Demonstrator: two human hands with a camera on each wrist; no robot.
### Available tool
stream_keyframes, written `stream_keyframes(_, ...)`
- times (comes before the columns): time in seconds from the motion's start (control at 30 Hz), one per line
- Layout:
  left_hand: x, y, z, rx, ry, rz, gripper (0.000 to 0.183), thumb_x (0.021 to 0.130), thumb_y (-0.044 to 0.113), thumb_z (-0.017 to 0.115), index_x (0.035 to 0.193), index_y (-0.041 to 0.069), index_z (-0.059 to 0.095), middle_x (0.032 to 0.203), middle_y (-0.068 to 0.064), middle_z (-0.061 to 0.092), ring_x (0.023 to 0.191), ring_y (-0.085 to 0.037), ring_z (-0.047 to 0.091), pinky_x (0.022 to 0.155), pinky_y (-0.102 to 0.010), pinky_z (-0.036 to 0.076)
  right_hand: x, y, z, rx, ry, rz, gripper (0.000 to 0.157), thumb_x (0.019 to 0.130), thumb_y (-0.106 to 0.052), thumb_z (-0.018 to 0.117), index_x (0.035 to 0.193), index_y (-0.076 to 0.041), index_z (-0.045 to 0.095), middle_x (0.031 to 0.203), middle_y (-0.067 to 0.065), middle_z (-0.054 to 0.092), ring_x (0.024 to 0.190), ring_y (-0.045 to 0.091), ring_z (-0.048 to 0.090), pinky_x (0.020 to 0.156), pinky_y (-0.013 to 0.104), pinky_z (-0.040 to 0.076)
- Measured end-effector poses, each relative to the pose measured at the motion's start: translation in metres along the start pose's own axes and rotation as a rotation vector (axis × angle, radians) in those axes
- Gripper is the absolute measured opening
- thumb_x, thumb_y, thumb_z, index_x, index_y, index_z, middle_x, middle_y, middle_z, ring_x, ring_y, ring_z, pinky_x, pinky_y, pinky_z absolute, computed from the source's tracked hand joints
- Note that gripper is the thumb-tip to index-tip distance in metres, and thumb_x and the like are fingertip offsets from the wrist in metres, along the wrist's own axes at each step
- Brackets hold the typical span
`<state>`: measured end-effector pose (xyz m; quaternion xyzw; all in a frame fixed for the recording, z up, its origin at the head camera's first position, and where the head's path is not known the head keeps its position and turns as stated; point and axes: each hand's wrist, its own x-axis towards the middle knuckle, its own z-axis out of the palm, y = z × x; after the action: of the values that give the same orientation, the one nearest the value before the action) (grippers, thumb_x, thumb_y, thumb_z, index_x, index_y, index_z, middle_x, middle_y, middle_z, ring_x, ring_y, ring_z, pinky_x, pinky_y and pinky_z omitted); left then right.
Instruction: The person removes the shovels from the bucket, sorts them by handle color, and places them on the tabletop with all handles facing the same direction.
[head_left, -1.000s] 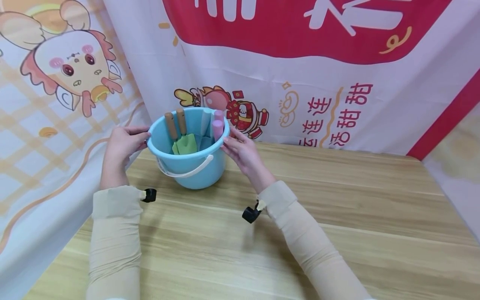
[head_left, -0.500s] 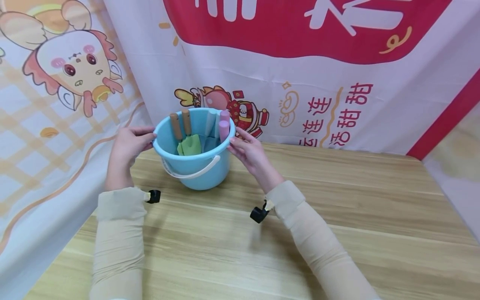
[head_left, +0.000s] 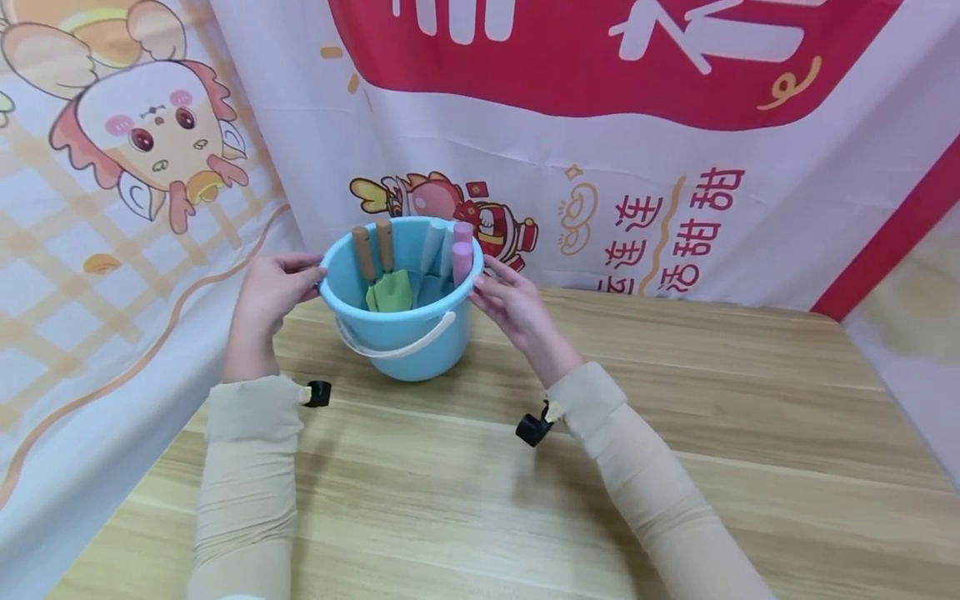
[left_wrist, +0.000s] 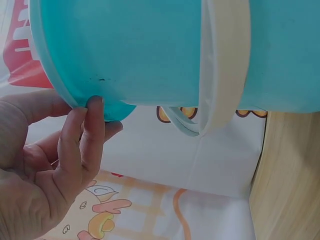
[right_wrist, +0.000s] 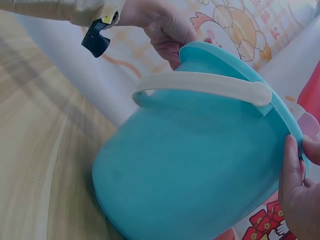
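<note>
Our left hand [head_left: 276, 287] pinches the rim on the left side, thumb and fingers to either face of it, and our right hand [head_left: 517, 308] grips the rim opposite. Between them is the light-blue bucket [head_left: 405, 329], upright near the back left corner of the wooden table [head_left: 675, 417]; we cannot tell whether its base touches the wood. Its white handle [head_left: 408, 350] hangs across the front wall.

Inside, two brown handles [head_left: 364, 252] lean at the left above a green blade [head_left: 392, 292], with pale blue handles [head_left: 432, 248] and pink handles [head_left: 462, 260] toward the right; the front wall hides what lies lower.

A small black device [head_left: 535, 428] juts from our right cuff, clear of the bucket. Just beyond our left hand hangs the checked cloth [head_left: 67, 325], and the red-and-white banner [head_left: 525, 142] rises close behind the bucket.
</note>
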<state>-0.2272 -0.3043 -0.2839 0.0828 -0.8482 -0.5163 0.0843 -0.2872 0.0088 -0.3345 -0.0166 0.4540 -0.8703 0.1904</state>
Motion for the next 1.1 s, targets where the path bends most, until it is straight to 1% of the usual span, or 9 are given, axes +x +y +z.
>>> stream_keyframes(0.33, 0.000, 0.005, 0.006, 0.007, -0.016, -0.001, 0.048, 0.104, 0.018, 0.060, 0.144, -0.008, 0.053, 0.136, -0.029, 0.058, 0.080, 0.005, 0.064, 0.083, -0.019, 0.055, -0.005, -0.006, -0.007, 0.001, 0.005, 0.003, 0.056, 0.102, 0.005, 0.057, 0.155, -0.010, 0.046, 0.124, 0.016, 0.062, 0.086, 0.015, 0.073, 0.088, 0.026, 0.057)
stream_keyframes(0.53, -0.001, 0.005, 0.011, -0.012, -0.018, 0.018, 0.047, 0.104, 0.015, 0.060, 0.142, -0.011, 0.053, 0.134, -0.031, 0.058, 0.078, 0.006, 0.064, 0.080, -0.017, 0.056, -0.008, -0.010, -0.011, -0.006, -0.001, 0.014, 0.057, 0.103, 0.004, 0.056, 0.156, -0.011, 0.044, 0.118, 0.013, 0.063, 0.087, 0.015, 0.074, 0.088, 0.027, 0.057)
stream_keyframes(0.67, 0.000, 0.005, 0.014, -0.017, -0.027, 0.021, 0.046, 0.104, 0.015, 0.060, 0.142, -0.011, 0.054, 0.134, -0.031, 0.059, 0.078, 0.005, 0.065, 0.081, -0.018, 0.056, -0.010, -0.012, -0.015, -0.004, -0.004, 0.017, 0.057, 0.103, 0.004, 0.056, 0.156, -0.011, 0.044, 0.115, 0.013, 0.065, 0.086, 0.015, 0.074, 0.088, 0.027, 0.057)
stream_keyframes(1.0, 0.001, 0.007, 0.023, -0.025, -0.033, -0.003, 0.046, 0.104, 0.016, 0.060, 0.144, -0.007, 0.054, 0.136, -0.028, 0.059, 0.083, 0.002, 0.065, 0.083, -0.020, 0.056, -0.015, -0.019, -0.025, -0.016, -0.019, 0.022, 0.057, 0.103, 0.004, 0.055, 0.157, -0.010, 0.042, 0.114, 0.011, 0.065, 0.088, 0.015, 0.074, 0.089, 0.027, 0.057)
stream_keyframes(1.1, 0.001, 0.009, 0.026, -0.030, -0.035, -0.005, 0.046, 0.104, 0.016, 0.060, 0.144, -0.006, 0.054, 0.137, -0.028, 0.059, 0.086, -0.001, 0.066, 0.083, -0.020, 0.056, -0.016, -0.022, -0.029, -0.025, -0.016, 0.029, 0.057, 0.103, 0.004, 0.054, 0.157, -0.011, 0.041, 0.119, 0.013, 0.064, 0.088, 0.015, 0.074, 0.089, 0.027, 0.057)
